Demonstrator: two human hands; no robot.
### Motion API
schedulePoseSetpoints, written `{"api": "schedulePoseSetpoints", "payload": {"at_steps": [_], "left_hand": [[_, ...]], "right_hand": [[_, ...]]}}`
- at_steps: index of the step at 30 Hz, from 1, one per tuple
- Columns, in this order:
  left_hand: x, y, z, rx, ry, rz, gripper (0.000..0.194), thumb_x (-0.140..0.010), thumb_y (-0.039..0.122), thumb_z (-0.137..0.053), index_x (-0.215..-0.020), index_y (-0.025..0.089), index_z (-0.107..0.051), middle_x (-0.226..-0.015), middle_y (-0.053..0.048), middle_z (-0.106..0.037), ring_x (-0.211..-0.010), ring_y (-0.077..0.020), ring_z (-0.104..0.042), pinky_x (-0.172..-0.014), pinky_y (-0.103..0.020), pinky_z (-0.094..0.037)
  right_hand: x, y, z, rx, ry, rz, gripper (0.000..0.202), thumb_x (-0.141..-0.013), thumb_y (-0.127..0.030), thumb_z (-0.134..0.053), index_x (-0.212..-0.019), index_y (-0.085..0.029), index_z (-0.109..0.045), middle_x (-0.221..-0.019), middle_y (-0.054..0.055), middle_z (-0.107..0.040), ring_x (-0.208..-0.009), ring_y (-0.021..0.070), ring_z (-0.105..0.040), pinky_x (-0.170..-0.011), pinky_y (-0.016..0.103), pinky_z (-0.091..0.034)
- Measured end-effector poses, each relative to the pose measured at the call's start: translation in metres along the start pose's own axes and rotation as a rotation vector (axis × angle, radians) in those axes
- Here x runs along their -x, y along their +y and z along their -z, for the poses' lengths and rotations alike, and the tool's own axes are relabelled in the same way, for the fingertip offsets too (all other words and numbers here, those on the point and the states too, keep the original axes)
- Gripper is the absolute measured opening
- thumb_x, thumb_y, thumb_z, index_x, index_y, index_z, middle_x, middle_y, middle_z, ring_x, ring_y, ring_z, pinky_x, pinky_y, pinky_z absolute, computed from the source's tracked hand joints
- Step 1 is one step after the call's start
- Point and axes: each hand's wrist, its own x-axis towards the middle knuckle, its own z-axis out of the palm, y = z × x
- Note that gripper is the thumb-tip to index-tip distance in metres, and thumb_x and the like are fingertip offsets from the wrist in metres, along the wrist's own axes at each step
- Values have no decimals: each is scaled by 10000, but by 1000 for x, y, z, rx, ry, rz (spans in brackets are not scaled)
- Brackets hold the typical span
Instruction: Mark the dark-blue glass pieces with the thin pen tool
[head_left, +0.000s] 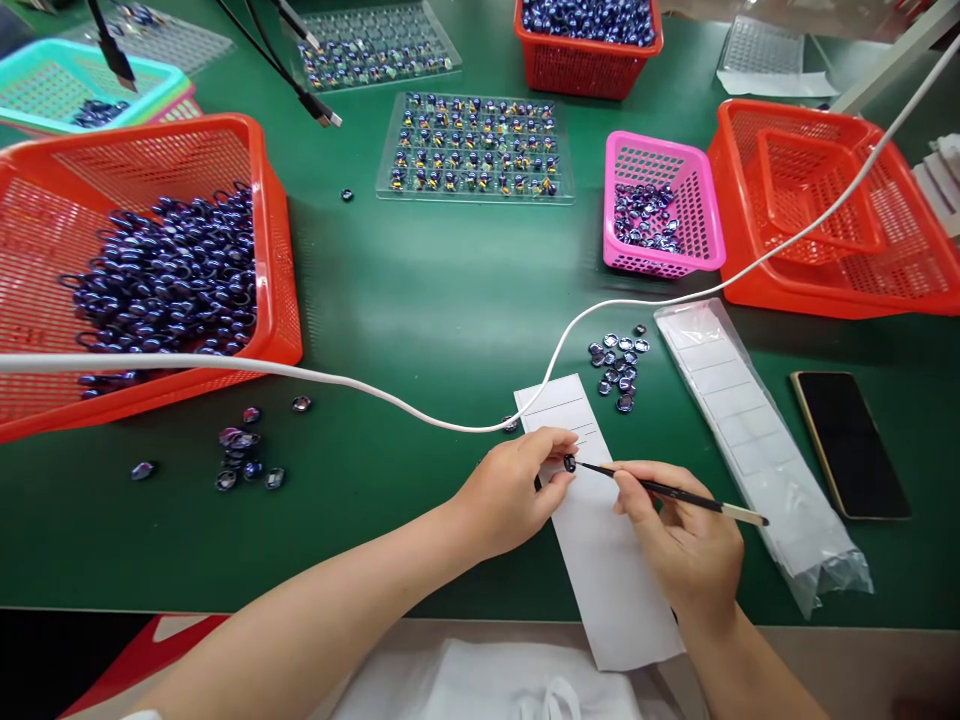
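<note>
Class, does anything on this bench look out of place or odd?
The white cable looks oddly placed, crossing in front of the large left red basket and paper strip, near the left hand. One dark piece lies alone by the middle clear tray.

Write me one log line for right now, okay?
left hand: pinching small dark piece | right hand: holding thin black tool, tip at piece | under hands: white paper
</note>
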Motion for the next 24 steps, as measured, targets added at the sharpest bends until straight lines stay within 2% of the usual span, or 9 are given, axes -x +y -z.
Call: {"api": "schedulePoseSetpoints", "payload": {"at_steps": [14,20,24], "left_hand": [[-1,1,1,-10,-1,-15,300,-857,121,-604,-1148,194,-587,-1065,-50,-750,-917,-179,-735,-827,-301,-597],[-2,1,0,-16,4,-15,295,-858,115,-580,-1142,189,-591,-1070,-56,-750,-918,-178,-738,-837,-303,-605],[-1,2,0,2,10,2,323,-855,117,-583,-1169,187,-583,-1084,-64,-751,-933,-179,-739,-859,-302,-610]], "right_hand": [[-3,0,0,5,-19,5,73,-926,-262,-672,-952,-230,-732,-797,-12,-729,-576,118,-662,-561,228,-548],[0,0,-1,20,-7,49,83,-924,-256,-674,-981,-235,-730,-883,16,-754,-686,165,-707,-662,285,-592],[4,6,0,-65,25,40,142,-920,-211,-672,-1049,-238,-726,-943,34,-747,-692,165,-698,-640,299,-588]]}}
